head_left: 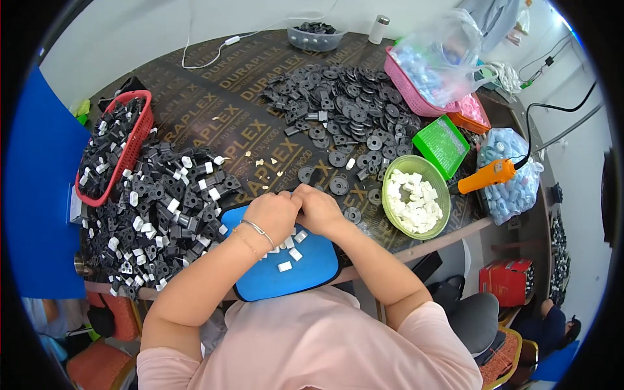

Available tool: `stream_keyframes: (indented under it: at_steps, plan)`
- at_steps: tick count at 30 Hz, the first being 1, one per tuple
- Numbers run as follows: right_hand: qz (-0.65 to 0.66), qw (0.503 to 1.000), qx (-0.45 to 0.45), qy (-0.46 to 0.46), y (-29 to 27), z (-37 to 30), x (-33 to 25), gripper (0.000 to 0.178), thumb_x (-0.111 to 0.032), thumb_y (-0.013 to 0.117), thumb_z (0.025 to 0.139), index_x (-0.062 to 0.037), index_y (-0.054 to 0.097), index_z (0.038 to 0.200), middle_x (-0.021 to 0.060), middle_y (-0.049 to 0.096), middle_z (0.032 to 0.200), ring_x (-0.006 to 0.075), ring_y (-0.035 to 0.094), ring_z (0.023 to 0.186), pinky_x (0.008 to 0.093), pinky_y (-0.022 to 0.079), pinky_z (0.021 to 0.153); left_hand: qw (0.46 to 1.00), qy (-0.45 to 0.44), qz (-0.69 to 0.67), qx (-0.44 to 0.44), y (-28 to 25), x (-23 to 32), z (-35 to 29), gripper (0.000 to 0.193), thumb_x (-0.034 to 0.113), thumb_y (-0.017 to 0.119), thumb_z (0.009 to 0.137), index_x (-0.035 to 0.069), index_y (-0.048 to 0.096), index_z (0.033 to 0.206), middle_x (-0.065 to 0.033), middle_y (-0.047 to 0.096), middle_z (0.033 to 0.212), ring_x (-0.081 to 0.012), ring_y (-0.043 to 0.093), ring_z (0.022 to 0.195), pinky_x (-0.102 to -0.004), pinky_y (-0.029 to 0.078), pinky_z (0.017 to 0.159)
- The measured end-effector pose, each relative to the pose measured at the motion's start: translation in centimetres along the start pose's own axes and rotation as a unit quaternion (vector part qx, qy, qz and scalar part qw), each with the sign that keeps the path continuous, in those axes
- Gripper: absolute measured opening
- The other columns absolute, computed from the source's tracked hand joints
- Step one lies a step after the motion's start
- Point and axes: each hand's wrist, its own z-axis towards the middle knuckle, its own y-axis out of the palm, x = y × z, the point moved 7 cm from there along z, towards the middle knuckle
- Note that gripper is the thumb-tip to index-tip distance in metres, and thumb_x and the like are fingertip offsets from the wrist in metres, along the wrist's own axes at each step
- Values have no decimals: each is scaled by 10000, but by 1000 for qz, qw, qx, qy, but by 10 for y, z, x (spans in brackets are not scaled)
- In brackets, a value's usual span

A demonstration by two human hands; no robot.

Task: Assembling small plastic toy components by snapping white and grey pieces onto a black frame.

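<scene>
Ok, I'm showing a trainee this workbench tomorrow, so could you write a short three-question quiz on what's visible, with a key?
1. What fills the round yellow-green basket?
(a) black discs
(b) white plastic pieces
(c) pale blue parts

2. True or false: the person's left hand and right hand meet near the far edge of the blue pad.

3. Fill in the side, as the person sees it: the red basket of black parts with white ends stands to the ____ of the blue pad.

Key: 1. b; 2. true; 3. left.
</scene>
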Motion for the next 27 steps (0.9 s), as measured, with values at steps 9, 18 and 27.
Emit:
stream_keyframes:
  at_steps: [9,18,27]
  plan:
    - [-402,913,58,49,-103,-3,64,201,-26,549,745,-65,634,923,110,575,951,292,581,934,394,498,753,983,-61,-150,87,-12,-42,-20,254,70,557,807,39,605,1055,-185,638,972,-351,605,904,-436,476,792]
    - [-433,897,82,37,-103,12,75,170,-92,548,764,-50,610,917,115,604,929,279,595,913,414,494,723,913,-313,125,231,-115,-181,-145,307,130,647,762,30,588,1046,-156,528,1208,-333,476,1142,-470,375,944]
    - [94,975,137,145,-104,56,81,204,-137,583,745,-27,560,916,161,615,920,329,595,882,391,462,774,919,-238,74,305,-98,-110,-148,592,257,699,742,100,468,1264,-142,339,1416,-340,269,1334,-573,167,1056]
